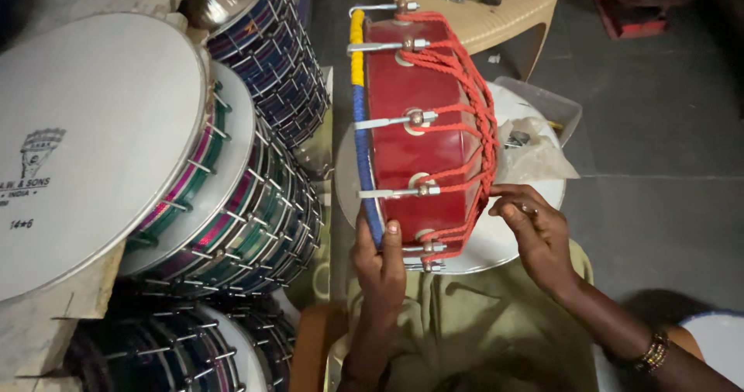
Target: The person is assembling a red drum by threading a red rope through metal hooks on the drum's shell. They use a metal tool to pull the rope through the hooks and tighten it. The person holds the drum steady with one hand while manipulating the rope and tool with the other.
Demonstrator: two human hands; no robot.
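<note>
A small red drum point(403, 136) stands on edge on my lap, with a blue and yellow wrapped rim on its left, metal hook bolts along its shell and red rope lacing on its right. My left hand point(380, 264) grips the lower part of the blue rim, thumb up on the shell. My right hand point(535, 233) pinches the red rope point(473, 128) at the drum's lower right edge. Under the drum lies a white drumhead point(496, 241).
Stacked drums with white heads and multicoloured shells point(232, 175) fill the left side. A clear plastic bag with a metal part point(531, 151) lies right of the drum. A beige plastic stool with tools point(480, 4) stands behind, on a dark tiled floor.
</note>
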